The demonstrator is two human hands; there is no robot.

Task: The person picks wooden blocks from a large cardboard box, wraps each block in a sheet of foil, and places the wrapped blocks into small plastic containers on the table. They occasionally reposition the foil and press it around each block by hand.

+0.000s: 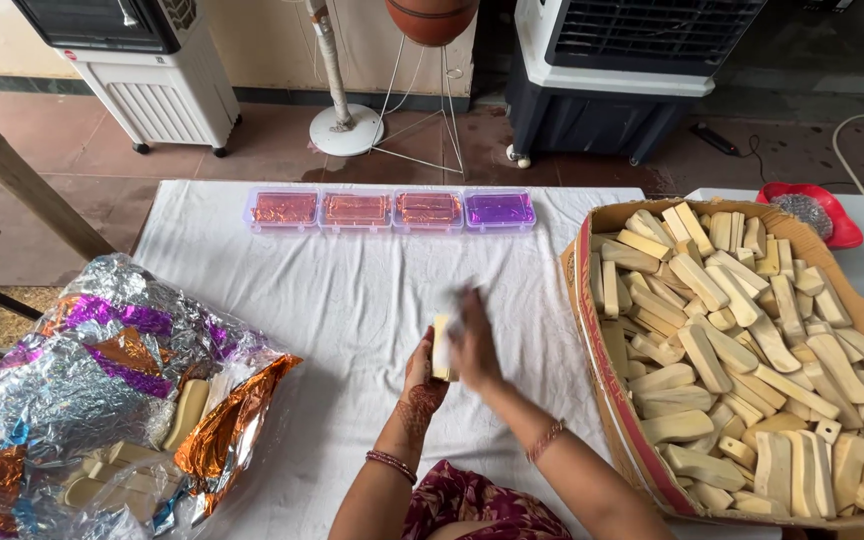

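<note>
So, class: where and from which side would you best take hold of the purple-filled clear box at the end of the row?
Probably grip the purple-filled box across its short width, over the two long sides, coming from above. It lies flat on the white cloth, its left end sits against the neighbouring orange-filled box, and only its right end is free.

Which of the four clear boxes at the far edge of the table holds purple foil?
The box at the right end of the row. Its contents are purple, while the other three boxes hold orange-copper foil.
</note>
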